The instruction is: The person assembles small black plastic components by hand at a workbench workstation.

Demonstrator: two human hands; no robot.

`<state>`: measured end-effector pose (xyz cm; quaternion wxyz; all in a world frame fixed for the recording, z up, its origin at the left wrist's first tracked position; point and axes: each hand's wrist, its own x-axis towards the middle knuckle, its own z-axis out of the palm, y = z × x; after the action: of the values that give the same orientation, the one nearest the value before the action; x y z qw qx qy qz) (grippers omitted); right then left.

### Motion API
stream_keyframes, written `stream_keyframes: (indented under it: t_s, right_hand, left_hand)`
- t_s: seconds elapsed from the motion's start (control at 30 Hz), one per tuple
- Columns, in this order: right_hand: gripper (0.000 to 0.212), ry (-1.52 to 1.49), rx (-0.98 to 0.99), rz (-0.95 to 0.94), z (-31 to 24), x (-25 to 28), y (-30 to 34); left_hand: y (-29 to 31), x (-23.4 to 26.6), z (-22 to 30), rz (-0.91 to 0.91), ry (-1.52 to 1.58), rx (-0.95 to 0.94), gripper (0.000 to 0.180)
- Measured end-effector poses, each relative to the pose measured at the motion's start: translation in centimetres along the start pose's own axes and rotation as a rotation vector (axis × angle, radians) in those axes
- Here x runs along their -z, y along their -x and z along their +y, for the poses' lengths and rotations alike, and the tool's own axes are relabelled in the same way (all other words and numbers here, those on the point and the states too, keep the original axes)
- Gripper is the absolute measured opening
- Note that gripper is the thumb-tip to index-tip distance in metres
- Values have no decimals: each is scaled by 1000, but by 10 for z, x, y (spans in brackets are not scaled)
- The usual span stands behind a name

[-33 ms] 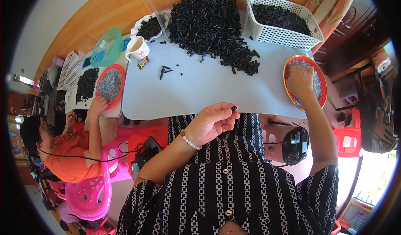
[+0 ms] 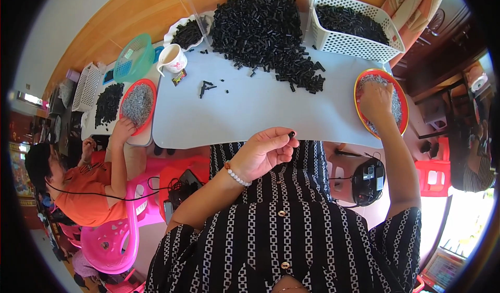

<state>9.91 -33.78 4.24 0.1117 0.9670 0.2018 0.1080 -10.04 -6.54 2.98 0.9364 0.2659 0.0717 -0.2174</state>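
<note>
Between thumb and forefinger, my left hand [image 2: 265, 154] pinches a small black tube [image 2: 291, 134] just off the table's near edge. Over at the right, my right hand [image 2: 376, 99] reaches down into a red bowl with a yellow rim [image 2: 358, 108], full of small silvery metal pieces [image 2: 397, 108]. Its fingertips are sunk among the pieces, so what they grip is hidden. A large heap of short black tubes [image 2: 258, 30] covers the back middle of the table. A few loose black tubes [image 2: 206, 86] lie to the left.
A white perforated basket [image 2: 359, 48] of black tubes stands back right. A white mug [image 2: 172, 59] and a scalloped dish [image 2: 167, 38] sit back left. At the left, a co-worker in orange [image 2: 99, 199] reaches to another red bowl [image 2: 153, 103], near a green colander [image 2: 133, 58].
Almost nothing differs. Both hands stay in place, the left with the black tube, the right in the red bowl; the view has shifted very slightly.
</note>
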Motion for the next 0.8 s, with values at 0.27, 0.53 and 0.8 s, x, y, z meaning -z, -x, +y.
stream_keyframes:
  t_s: [0.27,0.53,0.8]
  right_hand:
    - [11,-214,-57,180,18,2,13]
    - [14,-1461,-161,52,-37,55,52]
    - [7,-1689,-11,43,-114,92,79]
  left_hand:
    - [0,-5,-2,-7,-26,-13,22]
    - [-3,-8,-9,24,-79,-78,23]
    - [0,-22,-6,115,-169,-133,23]
